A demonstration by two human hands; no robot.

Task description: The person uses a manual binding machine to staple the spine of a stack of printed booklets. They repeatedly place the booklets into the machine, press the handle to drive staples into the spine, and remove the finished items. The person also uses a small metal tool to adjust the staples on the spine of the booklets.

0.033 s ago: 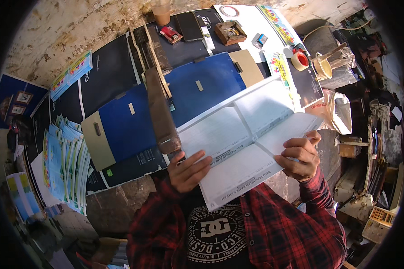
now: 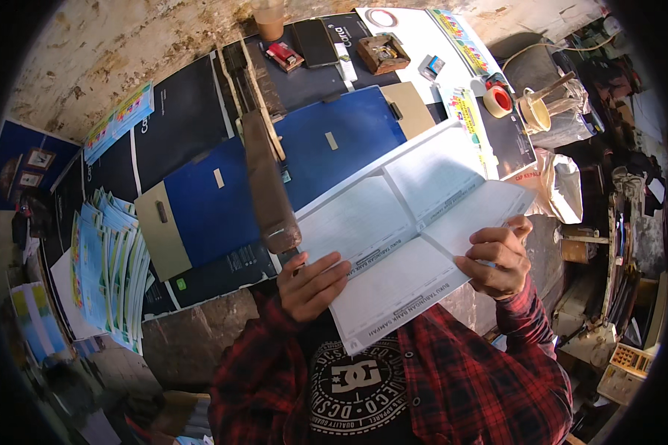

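The sheets (image 2: 382, 297) lie open and tilted between the hands, at the near side of the counter (image 2: 200, 326). The right hand (image 2: 497, 258) grasps their right edge with bent fingers. The left hand (image 2: 313, 285) sets loosely extended fingers on the left edge; whether it pinches cannot be told.

Principal risk: creasing, should the right hand tighten. A slack left side could let the leaves slip out of line. A shift to the left could catch the bar (image 2: 267, 193), whose near end is just beside the left hand.

The bar crosses the blue board (image 2: 334, 141) and is the chief obstruction. The tape (image 2: 496, 101) and the pot (image 2: 534, 115) stand beyond the sheets, to the right. Fanned booklets (image 2: 115, 278) occupy the left end. The cup (image 2: 269, 28), phone (image 2: 314, 43) and box (image 2: 382, 55) line the far side.
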